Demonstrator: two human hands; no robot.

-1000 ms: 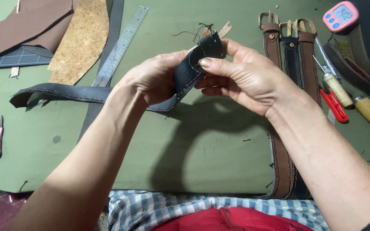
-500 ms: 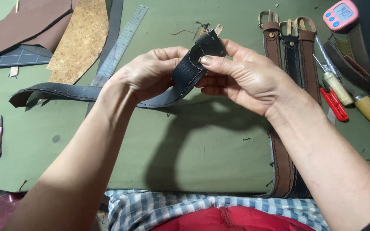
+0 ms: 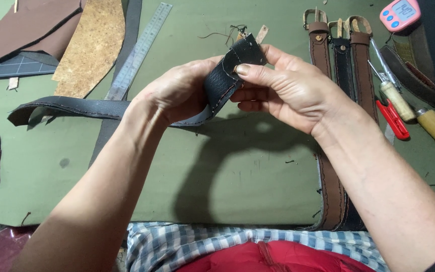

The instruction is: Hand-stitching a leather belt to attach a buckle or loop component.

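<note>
1. Pinched betw. thumb + fingers of right hand point(image 3: 290, 88): folded end of dark leather strap point(image 3: 227, 75), held up above green mat point(image 3: 237, 171).
2. Left hand point(image 3: 177, 93) closed on same strap just beside, fingers behind the fold.
3. Rest of strap trails left, lying flat on mat.
4. Steel ruler point(image 3: 139, 50) + cork sheet point(image 3: 94, 45) further up, left.
5. Three buckled belts point(image 3: 336, 55) to right; red-handled cutter point(image 3: 392, 118), pink timer point(image 3: 400, 14) nearby.

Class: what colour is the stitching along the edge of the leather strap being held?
Reddish-brown, on the dark grey leather strap; head view.
</note>
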